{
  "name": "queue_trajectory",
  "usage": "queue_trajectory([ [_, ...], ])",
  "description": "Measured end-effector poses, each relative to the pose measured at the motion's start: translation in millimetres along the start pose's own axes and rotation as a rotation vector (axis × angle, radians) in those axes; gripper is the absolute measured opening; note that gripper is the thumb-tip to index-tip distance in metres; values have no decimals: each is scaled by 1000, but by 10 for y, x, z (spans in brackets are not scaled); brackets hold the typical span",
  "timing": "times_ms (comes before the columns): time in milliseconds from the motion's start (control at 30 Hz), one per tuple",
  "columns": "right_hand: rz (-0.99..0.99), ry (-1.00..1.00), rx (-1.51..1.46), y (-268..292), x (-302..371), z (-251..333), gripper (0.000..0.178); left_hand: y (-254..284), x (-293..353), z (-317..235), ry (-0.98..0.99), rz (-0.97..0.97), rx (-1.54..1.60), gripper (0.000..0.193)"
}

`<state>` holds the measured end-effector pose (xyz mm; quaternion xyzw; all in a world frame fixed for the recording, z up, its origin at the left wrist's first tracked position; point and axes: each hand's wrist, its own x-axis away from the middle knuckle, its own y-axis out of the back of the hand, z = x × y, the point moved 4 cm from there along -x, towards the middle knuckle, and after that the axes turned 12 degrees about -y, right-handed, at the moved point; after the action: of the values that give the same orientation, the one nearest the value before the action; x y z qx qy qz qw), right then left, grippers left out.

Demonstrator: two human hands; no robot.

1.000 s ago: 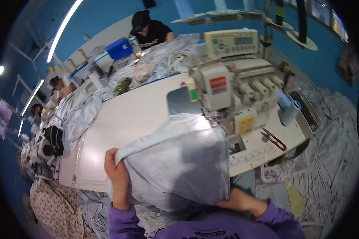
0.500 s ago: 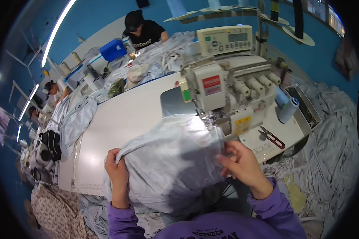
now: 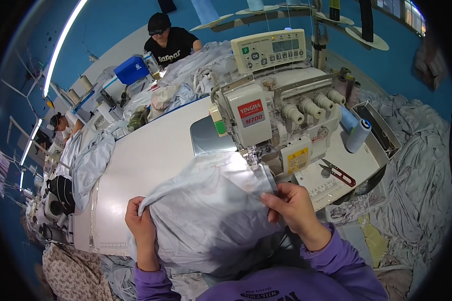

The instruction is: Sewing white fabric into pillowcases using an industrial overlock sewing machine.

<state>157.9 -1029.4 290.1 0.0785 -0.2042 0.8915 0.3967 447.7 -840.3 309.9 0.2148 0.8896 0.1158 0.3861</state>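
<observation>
A pale grey-blue piece of fabric (image 3: pixel 201 200) lies across the table's front, its far edge under the lit needle area of an overlock sewing machine (image 3: pixel 281 120). Its left edge is gathered in my left hand (image 3: pixel 141 226), with fingers closed around the cloth. At the right edge, just in front of the presser foot, my right hand (image 3: pixel 294 208) pinches the fabric between thumb and fingers. The near part of the cloth hangs over the table edge towards my lap.
Thread snips (image 3: pixel 338 173) and a blue thread cone (image 3: pixel 358 135) lie right of the machine. Heaped grey cloth (image 3: pixel 417 185) fills the far right. Garments (image 3: pixel 93 163) drape over the table's left side. A person (image 3: pixel 171 42) works beyond the table; another sits far left.
My right hand has closed from loosely spread fingers into a pinch on the fabric's right edge. The whole view has shifted slightly; my left hand keeps its hold.
</observation>
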Motion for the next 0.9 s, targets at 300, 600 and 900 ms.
queue_trajectory([
  [300,45,-16,-23,-13,-11,44,21,-55,-303,-197,-117,-56,-22,7],
  [600,53,-45,-6,2,-20,36,18,-230,-901,-225,-179,-62,-38,2],
  [900,60,-68,-19,-10,-6,62,19,-293,-1606,-330,-285,-139,-47,15],
])
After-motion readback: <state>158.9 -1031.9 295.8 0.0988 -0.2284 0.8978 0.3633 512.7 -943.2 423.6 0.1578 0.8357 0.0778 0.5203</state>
